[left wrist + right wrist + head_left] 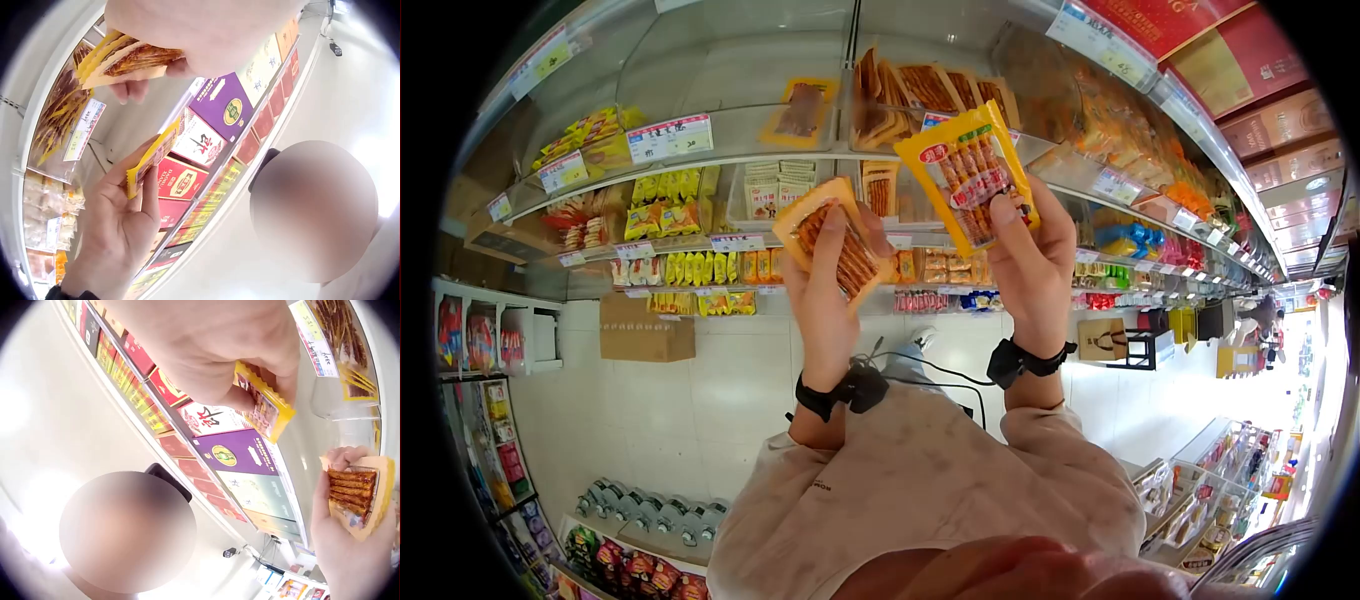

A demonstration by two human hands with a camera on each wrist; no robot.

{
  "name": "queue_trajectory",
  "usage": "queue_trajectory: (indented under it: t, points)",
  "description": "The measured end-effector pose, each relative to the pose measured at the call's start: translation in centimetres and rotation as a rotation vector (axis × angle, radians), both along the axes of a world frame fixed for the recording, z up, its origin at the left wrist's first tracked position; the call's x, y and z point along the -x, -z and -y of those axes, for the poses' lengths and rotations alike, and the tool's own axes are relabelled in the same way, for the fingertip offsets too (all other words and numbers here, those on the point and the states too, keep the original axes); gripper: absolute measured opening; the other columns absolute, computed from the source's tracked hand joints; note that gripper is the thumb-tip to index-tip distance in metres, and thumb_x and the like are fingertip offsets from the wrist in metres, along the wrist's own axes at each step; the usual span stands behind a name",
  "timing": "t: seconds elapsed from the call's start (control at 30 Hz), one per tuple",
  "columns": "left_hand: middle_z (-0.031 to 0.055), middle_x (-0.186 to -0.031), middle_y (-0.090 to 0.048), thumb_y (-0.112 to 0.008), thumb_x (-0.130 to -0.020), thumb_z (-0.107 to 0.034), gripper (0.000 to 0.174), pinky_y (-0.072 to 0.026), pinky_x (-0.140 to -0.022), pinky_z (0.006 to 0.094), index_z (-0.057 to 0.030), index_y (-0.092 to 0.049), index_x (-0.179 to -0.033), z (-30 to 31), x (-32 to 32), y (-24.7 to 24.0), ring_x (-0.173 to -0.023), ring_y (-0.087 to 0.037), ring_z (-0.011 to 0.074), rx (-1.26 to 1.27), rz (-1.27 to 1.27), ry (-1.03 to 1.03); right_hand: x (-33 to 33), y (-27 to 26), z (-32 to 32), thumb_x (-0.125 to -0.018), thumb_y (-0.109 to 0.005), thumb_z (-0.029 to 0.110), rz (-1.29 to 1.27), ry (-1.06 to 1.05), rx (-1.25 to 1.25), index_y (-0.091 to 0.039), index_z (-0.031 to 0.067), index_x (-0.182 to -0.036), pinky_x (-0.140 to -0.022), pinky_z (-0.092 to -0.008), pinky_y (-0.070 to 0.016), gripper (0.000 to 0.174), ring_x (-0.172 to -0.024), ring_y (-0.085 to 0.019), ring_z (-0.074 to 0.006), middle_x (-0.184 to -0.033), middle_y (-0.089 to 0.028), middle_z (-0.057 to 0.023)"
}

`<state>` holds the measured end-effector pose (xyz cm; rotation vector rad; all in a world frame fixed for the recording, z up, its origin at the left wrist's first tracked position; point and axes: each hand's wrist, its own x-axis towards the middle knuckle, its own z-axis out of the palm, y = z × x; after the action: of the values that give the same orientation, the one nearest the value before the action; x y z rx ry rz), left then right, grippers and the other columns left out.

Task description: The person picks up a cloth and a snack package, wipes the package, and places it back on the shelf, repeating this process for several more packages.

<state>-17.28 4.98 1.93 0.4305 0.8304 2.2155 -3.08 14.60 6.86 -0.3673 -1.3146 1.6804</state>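
My left hand (828, 300) pinches a tan-edged packet of brown strips (837, 243), thumb across its front, in the head view. To its right, my right hand (1036, 265) holds a yellow packet (970, 178) with a clear window showing reddish sticks, the thumb on its lower right part. Both packets are raised before the shelves, apart from each other. The left wrist view has the brown packet (134, 62) at the top and the yellow packet (153, 159) edge-on. In the right wrist view, the yellow packet (265, 403) is pinched between thumb and fingers.
Shelves of packaged snacks (670, 205) with price labels span the back. A yellow packet (802, 110) lies in an upper bin, beside a bin of brown packets (930, 88). A cardboard box (647, 328) stands on the floor. Cables hang between the wrists.
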Motion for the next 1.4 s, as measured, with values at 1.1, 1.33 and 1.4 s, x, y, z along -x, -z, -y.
queue_trajectory:
  t: [1.1,1.33,1.4]
  points:
    - [0.007,-0.092,-0.062,-0.051,-0.107,-0.027,0.022,-0.0495,-0.062,0.0276,-0.0074,-0.055,-0.117,0.1,0.2,-2.1,-0.075,-0.058,0.0129,-0.049,-0.12,-0.112,7.0,-2.0,-12.9,-0.099,-0.063,0.03,0.666,0.127,-0.855,-0.067,0.0002,-0.121,-0.089,-0.0327,-0.0526,0.037,-0.1,-0.069,-0.0231,-0.108,-0.073,-0.0151]
    - [0.0038,-0.088,-0.064,-0.054,-0.106,-0.029,0.026,-0.0463,-0.056,0.0222,-0.0038,-0.058,-0.11,-0.2,0.0,-1.3,-0.065,-0.057,0.0075,-0.021,-0.21,-0.074,9.4,-1.5,-16.5,-0.092,-0.07,0.045,1.035,-0.005,-0.89,-0.07,-0.0001,-0.118,-0.082,-0.0319,-0.0508,0.052,-0.091,-0.066,-0.021,-0.101,-0.071,-0.0123]
    - [0.0037,-0.088,-0.065,-0.055,-0.106,-0.029,0.025,-0.0463,-0.056,0.0223,-0.0042,-0.058,-0.11,0.2,0.3,-0.8,-0.066,-0.058,0.0077,-0.019,-0.195,-0.062,9.4,-1.0,-16.9,-0.087,-0.073,0.049,1.089,0.118,-0.934,-0.071,0.0013,-0.118,-0.085,-0.0333,-0.0529,0.057,-0.096,-0.069,-0.025,-0.107,-0.073,-0.0145]
